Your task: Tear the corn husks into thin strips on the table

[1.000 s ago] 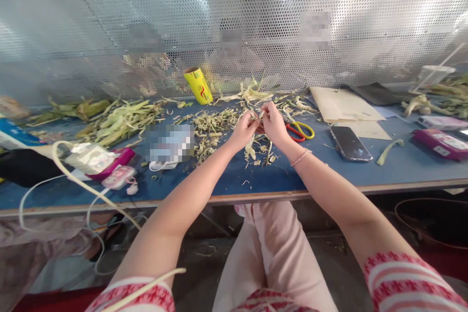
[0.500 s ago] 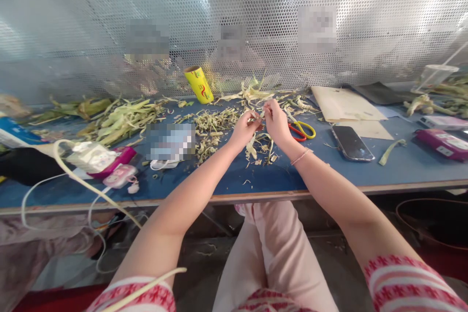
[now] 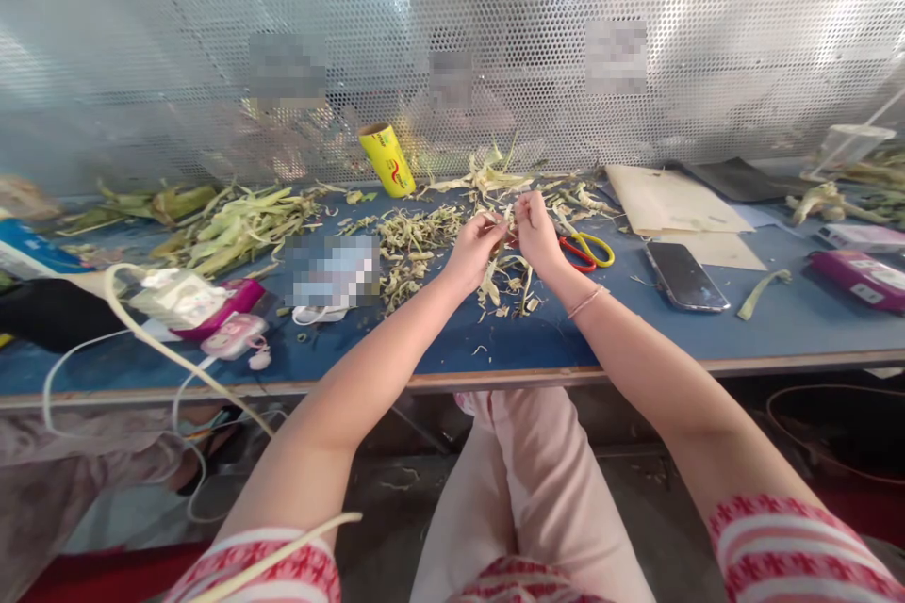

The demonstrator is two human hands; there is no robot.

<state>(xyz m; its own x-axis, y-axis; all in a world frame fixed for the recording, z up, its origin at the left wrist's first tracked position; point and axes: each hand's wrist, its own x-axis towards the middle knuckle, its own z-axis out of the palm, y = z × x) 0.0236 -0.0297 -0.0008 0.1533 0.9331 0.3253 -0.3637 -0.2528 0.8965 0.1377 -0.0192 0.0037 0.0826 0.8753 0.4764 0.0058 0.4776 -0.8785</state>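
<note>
My left hand [image 3: 478,251] and my right hand [image 3: 535,228] meet over the middle of the blue table, fingers pinched. Between the fingertips is a small pale-green piece of plant stalk [image 3: 508,215], partly hidden by both hands. Beneath and in front of them lie loose dried leaf scraps [image 3: 527,287]. Left of my left hand spreads a pile of short cut stalk pieces [image 3: 406,236]. Scissors with one red and one yellow handle [image 3: 600,250] rest just right of my right hand, their blades partly covered. Behind the hands sits a larger pale stalk with leaves [image 3: 489,175].
A yellow cardboard tube [image 3: 387,160] stands tilted near the perforated metal wall. Long green stalks [image 3: 255,226] are heaped on the left. A phone [image 3: 685,277], brown paper [image 3: 665,198] and a magenta device [image 3: 859,280] lie on the right. White cables [image 3: 53,377] hang over the left edge.
The hands stay close together, with small shifts of the fingers. The whole view has moved slightly; nothing on the table is visibly displaced.
</note>
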